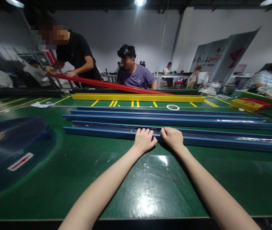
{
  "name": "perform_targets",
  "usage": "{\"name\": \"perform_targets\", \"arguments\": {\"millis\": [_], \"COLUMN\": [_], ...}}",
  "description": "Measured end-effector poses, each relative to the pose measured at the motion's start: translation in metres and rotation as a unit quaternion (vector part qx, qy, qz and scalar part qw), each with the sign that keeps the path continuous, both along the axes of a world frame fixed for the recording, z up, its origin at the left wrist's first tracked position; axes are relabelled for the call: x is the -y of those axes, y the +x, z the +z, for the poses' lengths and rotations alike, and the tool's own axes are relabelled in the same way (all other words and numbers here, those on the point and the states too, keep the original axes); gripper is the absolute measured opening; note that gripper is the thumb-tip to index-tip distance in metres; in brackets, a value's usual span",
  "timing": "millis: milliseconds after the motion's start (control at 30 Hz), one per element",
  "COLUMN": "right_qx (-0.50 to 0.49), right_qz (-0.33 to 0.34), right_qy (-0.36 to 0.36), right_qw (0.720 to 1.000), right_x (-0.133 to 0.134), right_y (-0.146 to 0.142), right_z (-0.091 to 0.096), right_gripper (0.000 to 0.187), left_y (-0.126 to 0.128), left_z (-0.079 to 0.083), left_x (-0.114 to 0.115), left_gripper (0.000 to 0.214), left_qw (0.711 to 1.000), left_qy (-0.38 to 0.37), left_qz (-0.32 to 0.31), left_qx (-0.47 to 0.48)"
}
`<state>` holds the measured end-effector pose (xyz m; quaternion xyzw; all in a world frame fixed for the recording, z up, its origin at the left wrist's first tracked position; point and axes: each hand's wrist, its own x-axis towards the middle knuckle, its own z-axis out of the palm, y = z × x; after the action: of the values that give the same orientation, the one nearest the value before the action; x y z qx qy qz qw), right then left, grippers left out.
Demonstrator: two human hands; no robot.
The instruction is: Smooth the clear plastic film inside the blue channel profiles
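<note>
My left hand (pixel 144 139) and my right hand (pixel 172 137) sit side by side on the nearest long blue bar (pixel 222 140), fingers curled over its near edge and gripping it. The bar lies flat across the green table (pixel 78 166), running left to right. Two more blue bars (pixel 164 121) lie parallel just behind it. A clear plastic sheet (pixel 147 188) lies on the table between my forearms.
A large dark blue film roll (pixel 13 153) rests at the left. Behind the blue bars lie a yellow bar (pixel 138 97) and a tape ring (pixel 172 107). A standing person handles a red bar (pixel 107 84); another sits opposite. A yellow tray (pixel 245 104) sits far right.
</note>
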<state>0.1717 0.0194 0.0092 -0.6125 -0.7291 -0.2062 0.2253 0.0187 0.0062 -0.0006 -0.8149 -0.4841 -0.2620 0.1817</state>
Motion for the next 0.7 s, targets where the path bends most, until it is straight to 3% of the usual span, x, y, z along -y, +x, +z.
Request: {"name": "perform_targets", "arguments": {"millis": [133,267,533,700], "right_qx": [0.038,0.038,0.033,0.031], "right_qz": [0.004,0.017,0.040,0.049], "right_qy": [-0.053,-0.047,0.107,0.149], "right_qw": [0.998,0.998,0.993,0.987], "right_x": [0.002,0.003,0.000,-0.004], "right_y": [-0.001,0.000,0.003,0.005], "right_z": [0.004,0.003,-0.008,-0.010], "right_gripper": [0.046,0.045,0.037,0.036], "left_y": [0.000,0.000,0.000,-0.001], "left_z": [0.000,0.000,0.001,0.002], "left_x": [0.000,0.000,0.002,0.002], "left_gripper": [0.021,0.021,0.020,0.020], "left_qw": [1.000,1.000,1.000,1.000], "left_qy": [0.002,0.000,-0.001,-0.006], "left_qz": [0.002,0.003,0.006,0.008], "left_qx": [-0.003,-0.005,-0.005,-0.007]}}
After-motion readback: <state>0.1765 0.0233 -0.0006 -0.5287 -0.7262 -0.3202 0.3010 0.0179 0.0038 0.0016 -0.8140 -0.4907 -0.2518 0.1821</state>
